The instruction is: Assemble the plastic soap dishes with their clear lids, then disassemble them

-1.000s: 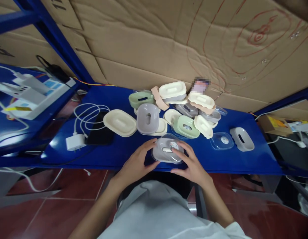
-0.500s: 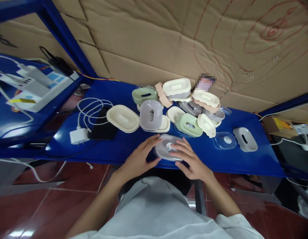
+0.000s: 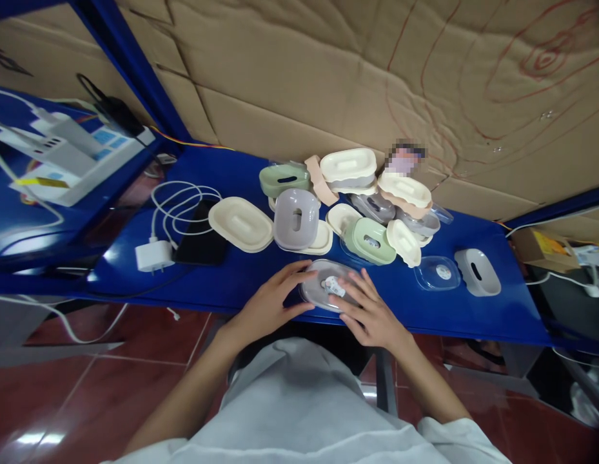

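A grey oval soap dish (image 3: pixel 323 299) with a clear plastic part and a round white sticker lies at the table's front edge between my hands. Thumb and fingers of my left hand (image 3: pixel 273 299) curve round its left end. My right hand (image 3: pixel 371 309) grips the right side, its fingers laid over the top and partly covering the sticker. Just beyond are a green soap dish (image 3: pixel 374 241), a grey tray with a slot (image 3: pixel 296 219) and a cream oval piece (image 3: pixel 241 224).
Cream, peach, green and grey pieces pile up at the back against the cardboard (image 3: pixel 289 77). To the right lie a clear tray (image 3: pixel 432 274) and a grey slotted piece (image 3: pixel 478 272). A black phone (image 3: pixel 202 241), white charger (image 3: pixel 154 256) and power strip (image 3: pixel 81 171) are at left.
The view has shifted slightly. My right fingers have moved a little on the soap dish, uncovering more of the sticker. Both hands stay at its ends.
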A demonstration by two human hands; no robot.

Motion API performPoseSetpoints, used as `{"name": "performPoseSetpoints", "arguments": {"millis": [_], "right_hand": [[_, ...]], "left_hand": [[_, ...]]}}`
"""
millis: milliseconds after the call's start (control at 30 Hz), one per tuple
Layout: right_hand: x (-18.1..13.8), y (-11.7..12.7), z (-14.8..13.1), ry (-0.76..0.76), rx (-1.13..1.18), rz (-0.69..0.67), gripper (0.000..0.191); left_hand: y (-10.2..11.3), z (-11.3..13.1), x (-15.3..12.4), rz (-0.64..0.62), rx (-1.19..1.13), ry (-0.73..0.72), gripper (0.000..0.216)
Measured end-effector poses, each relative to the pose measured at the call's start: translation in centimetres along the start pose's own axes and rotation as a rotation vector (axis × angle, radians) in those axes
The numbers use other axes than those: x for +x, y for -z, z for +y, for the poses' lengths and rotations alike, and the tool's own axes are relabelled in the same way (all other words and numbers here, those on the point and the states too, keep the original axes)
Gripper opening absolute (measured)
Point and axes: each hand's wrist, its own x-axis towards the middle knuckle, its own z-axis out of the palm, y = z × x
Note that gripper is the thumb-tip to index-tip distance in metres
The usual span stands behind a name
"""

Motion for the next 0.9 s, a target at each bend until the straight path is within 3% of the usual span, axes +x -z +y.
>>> {"name": "performPoseSetpoints", "arguments": {"millis": [133, 300, 433, 500, 567, 600, 700, 767, 900], "right_hand": [[0.4, -0.4, 0.5, -0.120, -0.021, 0.043, 0.069], [-0.6, -0.5, 0.0, -0.092, -0.051, 0.145, 0.069], [-3.4, 2.8, 0.8, -0.153, -0.264, 0.451, 0.075], [-5.3, 6.1, 3.5, -0.337, -0.468, 0.661, 0.076], [-7.5, 9.7, 8.2, -0.579, -0.573, 0.803, 0.072], [-8.6, 11.5, 11.0, -0.626, -0.610, 0.878, 0.072], [-11.5, 15.4, 19.4, -0.782, -0.614, 0.795, 0.064], [-12.5, 16.5, 23.6, -0.802, -0.587, 0.740, 0.057], [-12.2, 16.5, 27.4, -0.761, -0.535, 0.647, 0.050]], "left_hand": [[0.1, 0.1, 0.0, 0.027, 0.012, -0.004, 0.053], [0.4, 0.5, 0.0, 0.000, 0.008, 0.000, 0.062], [0.6, 0.9, 0.0, 0.006, 0.009, 0.019, 0.055], [0.6, 1.0, 0.1, -0.007, 0.033, 0.020, 0.047], [0.5, 1.0, 0.2, -0.014, 0.062, 0.015, 0.040], [0.5, 0.9, 0.2, -0.016, 0.074, 0.012, 0.038], [0.4, 0.8, 0.2, -0.016, 0.089, 0.001, 0.034], [0.3, 0.7, 0.2, -0.011, 0.090, -0.004, 0.032], [0.2, 0.7, 0.3, -0.014, 0.117, -0.009, 0.031]]}}
